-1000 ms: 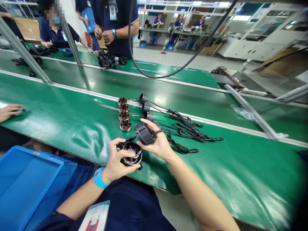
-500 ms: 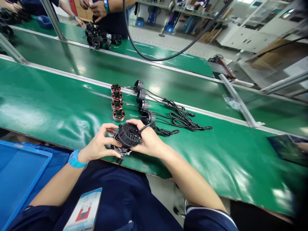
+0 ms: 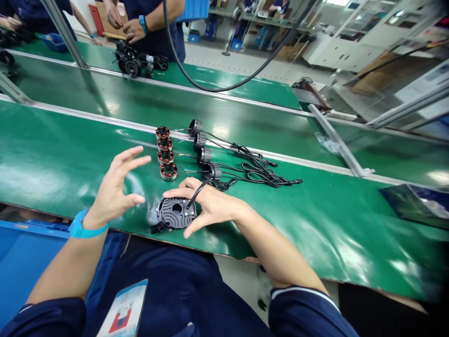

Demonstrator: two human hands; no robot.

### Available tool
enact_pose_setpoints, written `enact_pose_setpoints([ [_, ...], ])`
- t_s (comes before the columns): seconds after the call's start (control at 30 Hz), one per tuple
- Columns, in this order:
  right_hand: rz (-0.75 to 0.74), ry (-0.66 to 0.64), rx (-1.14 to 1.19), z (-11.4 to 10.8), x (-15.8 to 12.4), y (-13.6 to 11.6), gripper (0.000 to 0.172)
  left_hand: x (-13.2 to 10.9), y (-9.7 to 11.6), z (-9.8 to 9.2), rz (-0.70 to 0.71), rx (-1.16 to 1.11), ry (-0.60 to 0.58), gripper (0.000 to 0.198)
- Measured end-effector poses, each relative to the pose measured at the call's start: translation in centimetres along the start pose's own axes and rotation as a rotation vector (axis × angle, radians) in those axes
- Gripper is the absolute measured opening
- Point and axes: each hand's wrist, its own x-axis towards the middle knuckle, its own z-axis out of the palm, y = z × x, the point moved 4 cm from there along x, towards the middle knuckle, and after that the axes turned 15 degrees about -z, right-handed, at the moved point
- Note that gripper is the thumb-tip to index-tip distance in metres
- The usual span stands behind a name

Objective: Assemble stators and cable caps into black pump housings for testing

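Note:
A round black motor housing (image 3: 174, 214) with curved ridges and a centre hole lies face up near the bench's front edge. My right hand (image 3: 203, 203) grips it from the right, fingers over the far rim and thumb at the near rim. A thick black cable rises from the housing beside my fingers. My left hand (image 3: 117, 185) is in the air left of the housing, fingers spread and holding nothing. Beyond the housing stands a row of several copper-wound stators (image 3: 169, 171), joined by thin coloured wires to black ribbed caps (image 3: 211, 172).
Black cables (image 3: 259, 171) from the caps lie coiled to the right. A blue crate (image 3: 21, 252) stands at the lower left, below the green bench (image 3: 298, 224). Across the metal rail, a co-worker's hands (image 3: 135, 30) are above black motor parts (image 3: 131, 61). A black cable hangs overhead.
My left hand has let go of the housing and moved up and left, fingers spreading. The housing, earlier tilted above the part beneath, now sits flat and lower, with my right hand still on it.

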Motion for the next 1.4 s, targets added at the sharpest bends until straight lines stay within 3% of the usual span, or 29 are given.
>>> enact_pose_setpoints([
  [0.07, -0.002, -0.004, -0.015, 0.1, 0.2, -0.3, 0.091, -0.1, 2.4, 1.3, 0.100, 0.240, -0.041, 0.113],
  [0.13, 0.005, 0.010, -0.031, 0.3, 0.2, -0.2, 0.088, -0.6, 4.5, 3.5, 0.220, 0.411, -0.192, 0.117],
  [0.23, 0.007, 0.080, 0.021, 1.1, -0.5, 0.3, 0.099, -1.6, 5.8, 5.8, 0.312, 0.516, -0.351, 0.098],
  [0.3, 0.002, 0.137, 0.081, 1.9, -1.2, 0.5, 0.107, -2.1, 5.7, 6.1, 0.316, 0.517, -0.392, 0.086],
  [0.47, 0.036, 0.240, 0.045, 3.6, -2.4, 0.2, 0.114, -3.1, 5.4, 5.0, 0.229, 0.543, -0.358, 0.068],
  [0.67, 0.006, 0.253, -0.016, 4.5, -1.8, 0.1, 0.100, -2.9, 6.6, 5.4, 0.282, 0.753, -0.348, 0.062],
  [0.83, 0.114, 0.309, -0.060, 3.6, -3.5, -0.5, 0.115, -1.8, 6.3, 6.1, 0.297, 0.679, -0.388, 0.042],
  [0.97, 0.148, 0.478, -0.294, 1.0, -6.6, -0.2, 0.079, -1.6, 5.7, 5.9, 0.278, 0.588, -0.384, 0.060],
  [1.03, 0.227, 0.454, -0.462, 0.4, -7.6, 0.9, 0.054, -1.7, 5.5, 5.9, 0.290, 0.554, -0.363, 0.076],
  [1.1, 0.291, 0.352, -0.528, 0.7, -7.9, 2.1, 0.027, -1.8, 5.4, 5.8, 0.283, 0.497, -0.341, 0.096],
  [1.17, 0.382, 0.334, -0.440, 1.4, -7.9, 2.5, 0.012, -1.9, 5.3, 5.8, 0.262, 0.446, -0.313, 0.113],
  [1.2, 0.440, 0.377, -0.328, 1.9, -7.8, 2.5, 0.014, -1.9, 5.2, 5.8, 0.253, 0.430, -0.298, 0.118],
  [1.3, 0.554, 0.592, 0.220, 3.7, -6.9, 1.8, 0.034, -2.1, 4.9, 6.0, 0.250, 0.430, -0.279, 0.130],
  [1.4, 0.508, 0.721, 0.712, 5.6, -4.8, 1.1, 0.057, -2.0, 4.8, 6.3, 0.265, 0.447, -0.284, 0.138],
])
